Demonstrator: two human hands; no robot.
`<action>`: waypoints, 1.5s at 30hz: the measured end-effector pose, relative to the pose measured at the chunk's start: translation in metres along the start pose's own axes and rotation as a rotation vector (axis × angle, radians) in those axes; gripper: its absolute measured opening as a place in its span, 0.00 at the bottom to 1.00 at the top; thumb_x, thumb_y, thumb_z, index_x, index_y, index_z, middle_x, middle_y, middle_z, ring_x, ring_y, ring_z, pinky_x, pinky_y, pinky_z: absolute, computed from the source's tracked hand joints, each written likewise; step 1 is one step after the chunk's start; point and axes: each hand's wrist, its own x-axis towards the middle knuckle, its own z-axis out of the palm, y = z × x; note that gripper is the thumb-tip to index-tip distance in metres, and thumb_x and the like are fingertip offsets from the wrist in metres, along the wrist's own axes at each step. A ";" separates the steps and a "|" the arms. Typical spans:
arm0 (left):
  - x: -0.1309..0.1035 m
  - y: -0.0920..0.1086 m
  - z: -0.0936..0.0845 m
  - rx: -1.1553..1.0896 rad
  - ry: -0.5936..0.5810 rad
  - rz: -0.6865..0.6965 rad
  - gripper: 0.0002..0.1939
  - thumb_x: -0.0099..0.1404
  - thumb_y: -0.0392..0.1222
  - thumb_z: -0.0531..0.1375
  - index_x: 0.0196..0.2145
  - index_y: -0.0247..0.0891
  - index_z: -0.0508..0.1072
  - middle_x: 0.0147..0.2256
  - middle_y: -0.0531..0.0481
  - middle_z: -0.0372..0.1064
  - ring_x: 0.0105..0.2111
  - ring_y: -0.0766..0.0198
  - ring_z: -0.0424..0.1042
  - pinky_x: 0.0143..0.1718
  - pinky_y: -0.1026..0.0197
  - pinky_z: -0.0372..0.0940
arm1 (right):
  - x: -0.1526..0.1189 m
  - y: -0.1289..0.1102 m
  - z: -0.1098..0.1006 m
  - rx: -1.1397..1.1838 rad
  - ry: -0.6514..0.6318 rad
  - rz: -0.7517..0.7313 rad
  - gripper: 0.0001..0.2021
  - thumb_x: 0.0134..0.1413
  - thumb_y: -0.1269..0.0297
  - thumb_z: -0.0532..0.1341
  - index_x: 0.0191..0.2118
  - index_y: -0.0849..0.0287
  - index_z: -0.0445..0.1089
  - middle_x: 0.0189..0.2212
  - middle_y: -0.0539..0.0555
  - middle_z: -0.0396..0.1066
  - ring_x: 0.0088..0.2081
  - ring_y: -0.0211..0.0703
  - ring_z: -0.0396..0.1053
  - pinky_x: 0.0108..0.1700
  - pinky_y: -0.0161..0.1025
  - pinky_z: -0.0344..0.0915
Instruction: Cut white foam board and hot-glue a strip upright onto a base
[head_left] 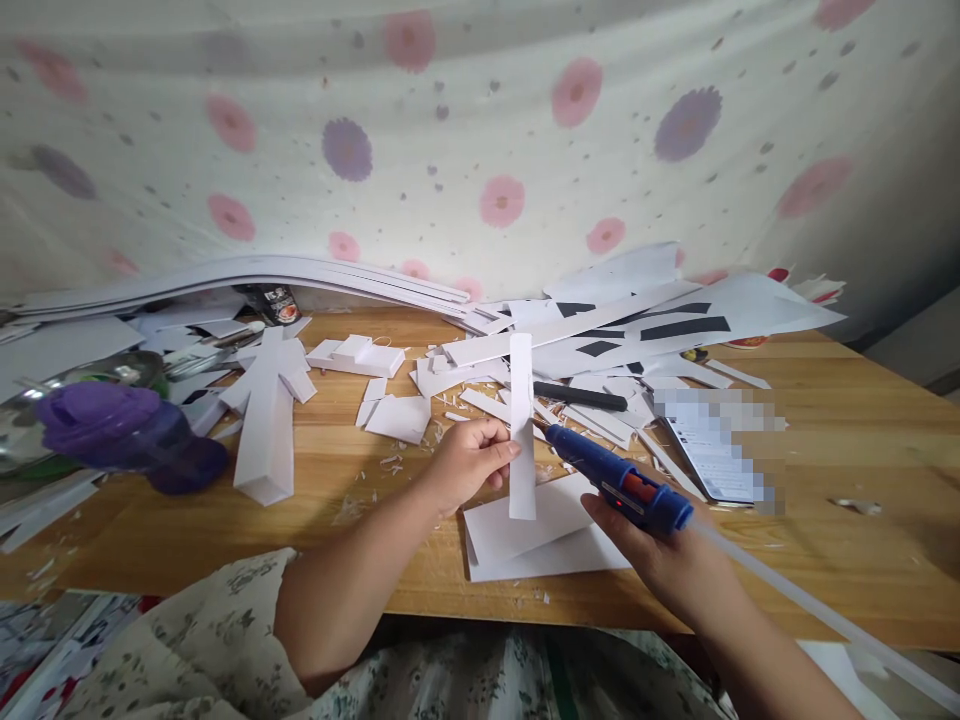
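Observation:
My left hand (480, 455) pinches a narrow white foam board strip (522, 480), held upright above the table. My right hand (660, 550) is wrapped round a blue hot glue gun (600, 470), its nozzle at the strip's right edge; I cannot tell whether it touches. A long translucent glue stick (810, 600) runs out of the gun's back. Below the strip lies a folded white board piece (510, 555) near the table's front edge. A black-handled tool (581, 396) rests among the scraps behind the strip.
White board scraps (480, 380) litter the wooden table (337, 545). A white board structure (268, 440) stands left, beside a purple bottle (135, 430). A partly blurred phone (709, 450) lies right. Long curved sheets (247, 272) lie along the flowered curtain (450, 150).

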 end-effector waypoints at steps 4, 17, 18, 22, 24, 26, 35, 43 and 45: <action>0.001 0.002 -0.001 -0.011 0.016 0.012 0.16 0.52 0.48 0.62 0.19 0.37 0.62 0.16 0.57 0.61 0.16 0.72 0.62 0.19 0.68 0.58 | -0.002 -0.002 0.001 0.007 -0.008 -0.011 0.12 0.50 0.53 0.58 0.24 0.55 0.64 0.18 0.49 0.64 0.21 0.41 0.63 0.26 0.39 0.60; 0.001 -0.001 -0.002 -0.046 0.035 0.027 0.17 0.52 0.49 0.64 0.19 0.36 0.63 0.18 0.56 0.61 0.18 0.72 0.62 0.18 0.69 0.59 | -0.009 -0.012 -0.004 0.008 -0.059 0.024 0.13 0.50 0.58 0.59 0.21 0.55 0.57 0.19 0.48 0.61 0.22 0.38 0.59 0.25 0.36 0.56; 0.001 -0.001 -0.002 -0.048 0.036 0.027 0.17 0.52 0.49 0.64 0.19 0.36 0.63 0.18 0.56 0.61 0.18 0.72 0.62 0.18 0.69 0.59 | -0.009 -0.013 -0.004 0.008 -0.066 0.028 0.13 0.50 0.58 0.58 0.21 0.55 0.56 0.19 0.48 0.60 0.22 0.38 0.59 0.25 0.36 0.55; 0.001 -0.001 -0.003 -0.048 0.048 0.026 0.17 0.52 0.49 0.64 0.19 0.36 0.64 0.18 0.56 0.61 0.18 0.72 0.62 0.18 0.69 0.59 | -0.011 -0.013 -0.004 0.025 -0.105 0.043 0.14 0.51 0.58 0.58 0.21 0.55 0.54 0.19 0.47 0.58 0.23 0.38 0.58 0.26 0.36 0.54; 0.001 -0.001 -0.002 -0.048 0.058 0.025 0.17 0.52 0.49 0.64 0.19 0.36 0.64 0.18 0.56 0.62 0.19 0.72 0.62 0.18 0.69 0.59 | -0.012 -0.014 -0.004 0.034 -0.124 0.046 0.14 0.52 0.58 0.57 0.21 0.55 0.53 0.19 0.47 0.58 0.23 0.38 0.58 0.26 0.36 0.54; 0.001 -0.001 -0.002 -0.050 0.066 0.021 0.17 0.51 0.49 0.65 0.19 0.36 0.64 0.18 0.55 0.62 0.19 0.72 0.62 0.18 0.69 0.59 | -0.013 -0.014 -0.005 0.036 -0.140 0.053 0.14 0.51 0.58 0.57 0.22 0.55 0.53 0.19 0.48 0.58 0.23 0.38 0.58 0.26 0.36 0.54; 0.000 0.001 -0.002 -0.070 0.077 0.016 0.15 0.52 0.47 0.63 0.19 0.35 0.64 0.18 0.55 0.63 0.18 0.73 0.62 0.19 0.69 0.59 | -0.016 -0.010 -0.002 0.062 -0.138 0.058 0.13 0.51 0.56 0.58 0.23 0.55 0.57 0.19 0.47 0.59 0.22 0.39 0.59 0.26 0.37 0.55; 0.003 0.000 -0.002 -0.100 0.083 0.021 0.15 0.51 0.46 0.63 0.18 0.36 0.64 0.17 0.56 0.63 0.16 0.73 0.62 0.18 0.69 0.58 | -0.020 -0.017 -0.002 0.105 -0.042 0.051 0.11 0.51 0.58 0.59 0.23 0.55 0.59 0.20 0.47 0.61 0.23 0.39 0.61 0.28 0.37 0.58; 0.003 0.000 -0.001 -0.107 0.078 0.024 0.15 0.52 0.46 0.63 0.18 0.36 0.63 0.16 0.56 0.63 0.15 0.73 0.61 0.17 0.69 0.58 | -0.019 -0.018 -0.002 0.110 -0.034 0.056 0.11 0.51 0.58 0.59 0.23 0.54 0.60 0.21 0.48 0.62 0.24 0.40 0.61 0.28 0.37 0.58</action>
